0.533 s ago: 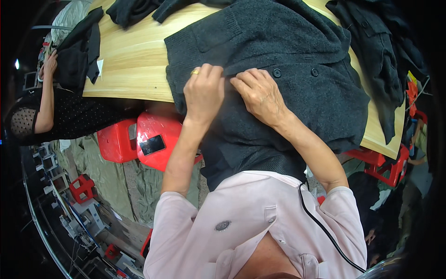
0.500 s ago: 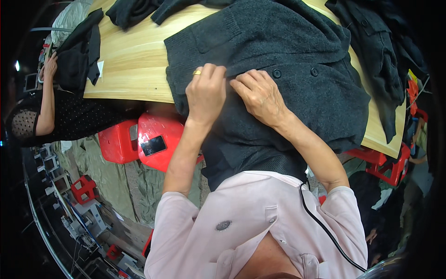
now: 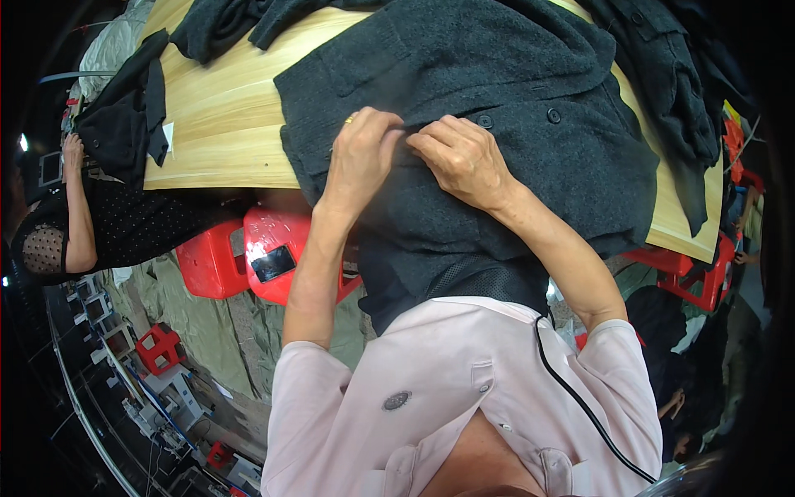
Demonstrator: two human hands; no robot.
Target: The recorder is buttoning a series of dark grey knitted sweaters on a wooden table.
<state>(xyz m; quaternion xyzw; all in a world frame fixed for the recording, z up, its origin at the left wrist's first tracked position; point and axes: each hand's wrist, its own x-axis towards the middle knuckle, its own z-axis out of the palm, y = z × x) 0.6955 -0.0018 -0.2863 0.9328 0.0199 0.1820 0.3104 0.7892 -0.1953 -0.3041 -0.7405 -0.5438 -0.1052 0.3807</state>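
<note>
A dark grey knitted cardigan (image 3: 571, 178) lies spread over the table edge in front of me and hangs down toward my lap. Two dark buttons show on its front, one of them a button (image 3: 554, 116) to the right of my hands. My left hand (image 3: 358, 157), with a gold-coloured ring, is closed, thumb and fingers pinching the cardigan near its front edge. Close beside it, my right hand (image 3: 464, 161) also pinches the knit with bent fingers. The fingertips almost meet, and whatever small part lies between them is hidden.
More dark garments (image 3: 662, 91) lie at the right on the wooden table (image 3: 219, 108). A red stool (image 3: 273, 217) with a phone (image 3: 273, 263) on it stands at the left. Beyond it, a co-worker's hand (image 3: 73, 156) is by another dark garment (image 3: 124, 132).
My left hand has turned slightly, its thumb now showing against the fingers. The right hand keeps its pinch close by. The whole view has shifted a little.
</note>
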